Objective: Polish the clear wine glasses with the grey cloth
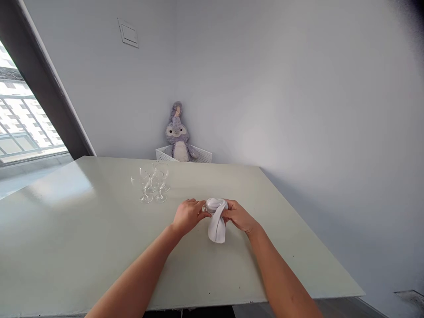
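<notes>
Above the pale table, a clear glass (213,204) lies tipped sideways between my two hands. My left hand (191,215) is closed on the stem end of this glass, its fingers pinched near the base. A white cloth (217,227) hangs down from the bowl end, with part of it at the bowl. My right hand (239,215) is closed on the cloth at the bowl's right side; some of its fingertips are hidden behind or in the cloth. Several clear stemmed glasses (160,198) stand upright together, to the left of my left hand and farther back.
The pale table (99,247) fills the lower view, its right edge slanting toward the wall. Behind its far edge, a purple plush toy (180,150) sits in a white perforated basket (206,156). A window (26,119) is at the left.
</notes>
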`<move>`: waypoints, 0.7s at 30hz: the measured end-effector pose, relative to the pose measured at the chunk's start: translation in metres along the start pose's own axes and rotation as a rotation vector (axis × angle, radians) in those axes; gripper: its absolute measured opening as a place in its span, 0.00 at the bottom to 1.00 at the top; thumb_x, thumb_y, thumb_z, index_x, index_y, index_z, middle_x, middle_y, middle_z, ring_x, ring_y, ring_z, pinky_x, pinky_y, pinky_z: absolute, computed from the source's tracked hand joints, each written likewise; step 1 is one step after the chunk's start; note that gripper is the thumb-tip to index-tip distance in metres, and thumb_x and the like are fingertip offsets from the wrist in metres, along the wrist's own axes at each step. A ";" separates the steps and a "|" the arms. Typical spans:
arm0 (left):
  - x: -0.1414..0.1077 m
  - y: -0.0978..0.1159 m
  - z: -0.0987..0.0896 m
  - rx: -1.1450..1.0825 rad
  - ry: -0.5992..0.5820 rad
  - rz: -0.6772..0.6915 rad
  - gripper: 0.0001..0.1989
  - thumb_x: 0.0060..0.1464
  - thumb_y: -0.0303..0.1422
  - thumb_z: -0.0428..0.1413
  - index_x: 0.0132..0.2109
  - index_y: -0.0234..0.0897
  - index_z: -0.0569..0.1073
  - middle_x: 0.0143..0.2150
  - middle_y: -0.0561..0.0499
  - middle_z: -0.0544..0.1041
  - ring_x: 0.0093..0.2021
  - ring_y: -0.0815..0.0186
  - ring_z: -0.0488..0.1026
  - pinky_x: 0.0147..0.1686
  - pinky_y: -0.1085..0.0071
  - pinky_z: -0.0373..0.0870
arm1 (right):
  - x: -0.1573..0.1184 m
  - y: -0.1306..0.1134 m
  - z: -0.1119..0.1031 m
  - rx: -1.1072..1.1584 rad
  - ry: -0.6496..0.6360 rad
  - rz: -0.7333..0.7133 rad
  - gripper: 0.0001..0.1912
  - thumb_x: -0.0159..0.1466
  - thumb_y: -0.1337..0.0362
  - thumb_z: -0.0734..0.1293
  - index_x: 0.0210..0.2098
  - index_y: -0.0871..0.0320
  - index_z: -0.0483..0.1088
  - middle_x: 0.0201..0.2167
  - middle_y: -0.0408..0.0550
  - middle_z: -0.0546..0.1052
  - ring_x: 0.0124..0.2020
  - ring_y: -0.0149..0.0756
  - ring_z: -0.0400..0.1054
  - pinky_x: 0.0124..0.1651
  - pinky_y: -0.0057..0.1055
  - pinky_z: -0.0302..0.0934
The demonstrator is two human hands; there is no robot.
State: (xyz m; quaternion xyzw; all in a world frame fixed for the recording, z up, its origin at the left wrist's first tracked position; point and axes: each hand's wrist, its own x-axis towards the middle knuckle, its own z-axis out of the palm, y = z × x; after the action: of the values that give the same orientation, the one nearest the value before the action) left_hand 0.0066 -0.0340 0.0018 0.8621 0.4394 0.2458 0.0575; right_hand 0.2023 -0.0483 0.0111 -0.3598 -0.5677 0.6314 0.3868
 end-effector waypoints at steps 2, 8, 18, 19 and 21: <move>0.001 -0.005 -0.006 -0.152 -0.121 -0.022 0.20 0.49 0.51 0.47 0.28 0.38 0.69 0.21 0.55 0.66 0.23 0.71 0.61 0.25 0.74 0.52 | -0.007 -0.007 -0.002 -0.129 -0.104 0.041 0.13 0.49 0.64 0.68 0.35 0.59 0.70 0.25 0.42 0.70 0.25 0.31 0.63 0.25 0.26 0.58; 0.000 -0.006 -0.023 -0.681 -0.599 -0.136 0.22 0.46 0.52 0.49 0.23 0.35 0.65 0.20 0.56 0.64 0.20 0.73 0.59 0.20 0.77 0.51 | -0.026 -0.030 -0.021 -0.377 -0.212 0.006 0.08 0.47 0.71 0.66 0.29 0.60 0.71 0.26 0.40 0.69 0.27 0.29 0.61 0.31 0.26 0.56; 0.010 -0.028 -0.010 -0.673 -0.049 -0.479 0.18 0.50 0.46 0.45 0.30 0.35 0.68 0.23 0.55 0.67 0.22 0.73 0.63 0.23 0.76 0.56 | -0.006 -0.005 -0.020 -0.752 0.694 -0.550 0.19 0.56 0.61 0.63 0.47 0.54 0.67 0.47 0.50 0.68 0.51 0.46 0.58 0.53 0.43 0.50; 0.010 -0.027 -0.006 -0.581 -0.012 -0.485 0.16 0.51 0.44 0.46 0.32 0.36 0.68 0.23 0.55 0.68 0.22 0.72 0.63 0.22 0.76 0.55 | -0.003 -0.002 -0.010 -0.906 0.664 -0.592 0.21 0.56 0.62 0.62 0.49 0.52 0.65 0.50 0.50 0.67 0.53 0.47 0.55 0.55 0.45 0.46; 0.009 -0.021 0.000 -0.381 0.021 -0.428 0.13 0.51 0.41 0.46 0.32 0.38 0.68 0.23 0.55 0.68 0.22 0.71 0.64 0.23 0.75 0.54 | 0.002 0.002 0.011 -1.178 0.518 -0.651 0.24 0.57 0.64 0.61 0.53 0.51 0.61 0.52 0.47 0.66 0.57 0.48 0.50 0.59 0.49 0.37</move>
State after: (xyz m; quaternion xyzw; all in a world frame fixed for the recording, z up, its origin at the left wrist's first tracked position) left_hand -0.0039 -0.0146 -0.0017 0.7208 0.5579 0.3151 0.2643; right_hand 0.1917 -0.0519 0.0105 -0.4596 -0.7823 -0.0324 0.4193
